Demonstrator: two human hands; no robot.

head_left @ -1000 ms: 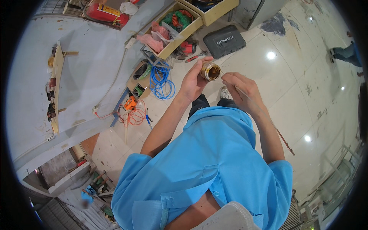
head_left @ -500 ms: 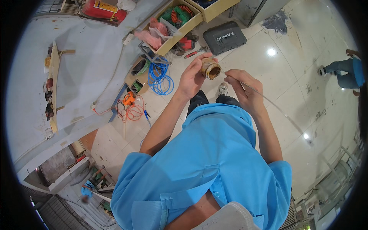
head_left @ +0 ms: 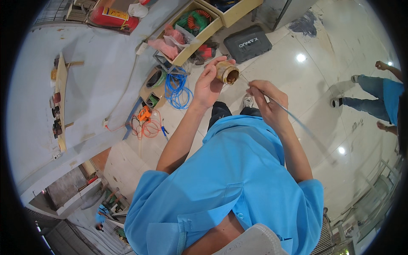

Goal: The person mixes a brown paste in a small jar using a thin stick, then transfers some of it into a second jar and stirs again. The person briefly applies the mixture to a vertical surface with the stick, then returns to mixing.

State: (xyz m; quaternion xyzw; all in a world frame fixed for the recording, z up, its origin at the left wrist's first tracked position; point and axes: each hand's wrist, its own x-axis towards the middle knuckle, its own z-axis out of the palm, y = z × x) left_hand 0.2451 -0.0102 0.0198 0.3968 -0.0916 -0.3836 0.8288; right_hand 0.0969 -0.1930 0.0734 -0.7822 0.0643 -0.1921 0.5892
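Observation:
My left hand (head_left: 207, 88) is closed around a small jar (head_left: 222, 72) with brownish stains on its outside. The jar lies tilted, its open mouth toward the lower right, and something brown shows inside. Between the thumb and fingers of my right hand (head_left: 273, 103) is a long thin rod (head_left: 296, 118). Its short end points at the jar's mouth, a little apart from it, while the long end runs back past my wrist to the lower right and blurs. Both hands are held out in front of my blue shirt, above the tiled floor.
Drawers (head_left: 204, 32) with bags and an orange coiled hose stand ahead, beside a black tool case (head_left: 247, 43). Left lie a blue hose coil (head_left: 175, 89) and an orange power tool (head_left: 144, 113). A fire extinguisher (head_left: 109, 18) is upper left. Another person (head_left: 374, 91) stands at right.
The jar has shifted slightly left and up with my left hand. The rod's tip has drawn back from the jar's mouth. The person at the right has come further into view.

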